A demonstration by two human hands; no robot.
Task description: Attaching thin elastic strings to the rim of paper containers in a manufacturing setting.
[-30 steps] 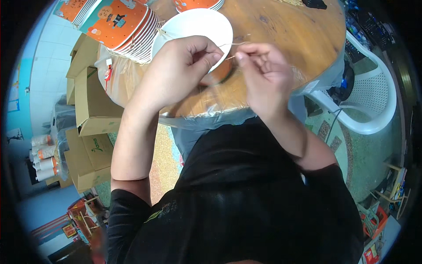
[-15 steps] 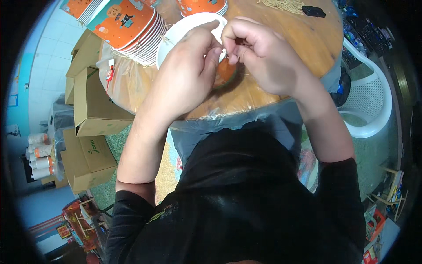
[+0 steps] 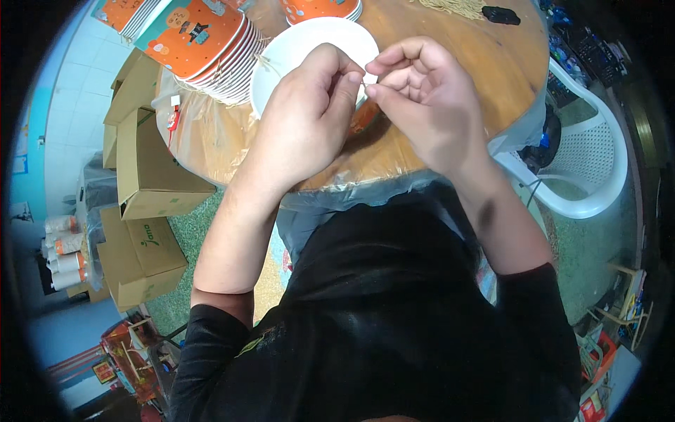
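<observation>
A paper bucket (image 3: pixel 281 60), white inside and orange outside, lies on the table under my hands. My left hand (image 3: pixel 309 116) is closed in a pinch at its near right rim, with a thin strand (image 3: pixel 363 82) at the fingertips. Close against it, my right hand (image 3: pixel 429 91) has its thumb and forefinger tips apart and the other fingers loosely curled. The right thumb tip is at the strand. A bit of pale string (image 3: pixel 262 62) shows at the bucket's left side. My hands hide the near rim.
Nested orange paper buckets (image 3: pixel 200 42) with string handles stand at the left of the round table (image 3: pixel 485 77). Pale strings (image 3: pixel 453 5) and a black object (image 3: pixel 500 15) lie at the far right. Cardboard boxes (image 3: pixel 151 162) are on the left, a white plastic chair (image 3: pixel 590 148) on the right.
My right hand's pinch has loosened, its fingers spreading and its wrist shifting slightly left. My left hand has moved slightly down and right, and more of the bucket's white inside shows.
</observation>
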